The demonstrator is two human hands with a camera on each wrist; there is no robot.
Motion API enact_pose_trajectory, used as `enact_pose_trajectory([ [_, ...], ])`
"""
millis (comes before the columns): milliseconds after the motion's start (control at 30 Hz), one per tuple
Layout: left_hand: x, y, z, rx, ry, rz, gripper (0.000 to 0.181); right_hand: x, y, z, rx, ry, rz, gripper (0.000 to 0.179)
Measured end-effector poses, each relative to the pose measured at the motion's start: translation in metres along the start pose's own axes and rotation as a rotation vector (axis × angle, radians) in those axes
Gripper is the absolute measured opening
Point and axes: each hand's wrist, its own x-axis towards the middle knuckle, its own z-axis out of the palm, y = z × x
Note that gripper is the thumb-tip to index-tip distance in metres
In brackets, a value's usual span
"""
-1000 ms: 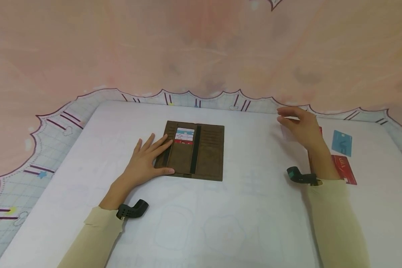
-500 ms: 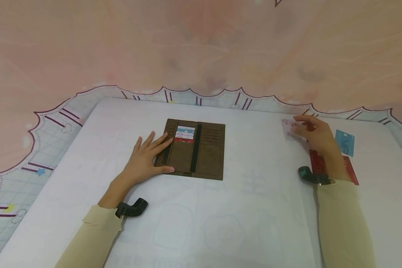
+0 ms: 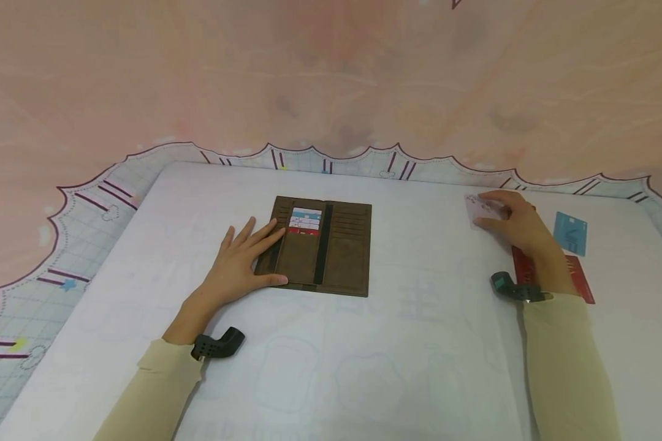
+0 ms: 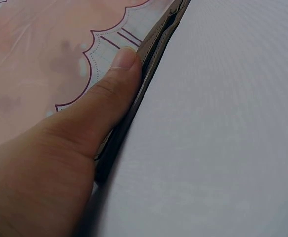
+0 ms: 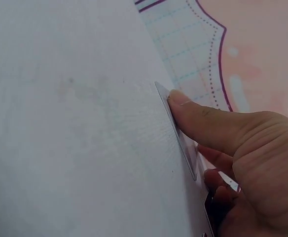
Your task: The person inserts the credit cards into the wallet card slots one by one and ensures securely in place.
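An open brown wallet [image 3: 350, 263] lies flat on the white table. Several cards [image 3: 304, 220] peek from its middle slots, their edges white, blue and red. My left hand [image 3: 234, 269] rests on the wallet's left side with fingers spread; in the left wrist view its thumb [image 4: 107, 91] lies along the wallet's near edge [image 4: 151, 69]. Far to the right, my right hand [image 3: 521, 229] pinches a pale, patterned card [image 3: 472, 208] near the table's back edge. Its thumb [image 5: 198, 118] presses on that card [image 5: 188, 155] in the right wrist view, with curled fingers behind.
A blue card [image 3: 570, 236] lies right of my right hand. Red cards show on both sides of my right wrist, one red piece [image 3: 523, 267] left and another red piece [image 3: 580, 280] right. Patterned cloth [image 3: 331, 160] borders the table's back edge.
My right hand first shifted right, uncovering more of the pale card, then its thumb and fingers came onto that card. The left hand and wallet have stayed in place.
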Motion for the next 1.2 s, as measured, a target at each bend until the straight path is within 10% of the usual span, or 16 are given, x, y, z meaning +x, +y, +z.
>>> enact_pose_trajectory([
  [533, 0.0004, -0.0028, 0.0030, 0.010, -0.003, 0.014, 0.092, 0.0065, -0.0023, 0.0006, -0.029, -0.034, 0.059, 0.092],
  [1200, 0.0000, -0.0021, 0.0016, 0.014, -0.011, -0.009, 0.092, 0.0009, -0.0098, 0.0023, 0.030, 0.110, -0.018, 0.084],
])
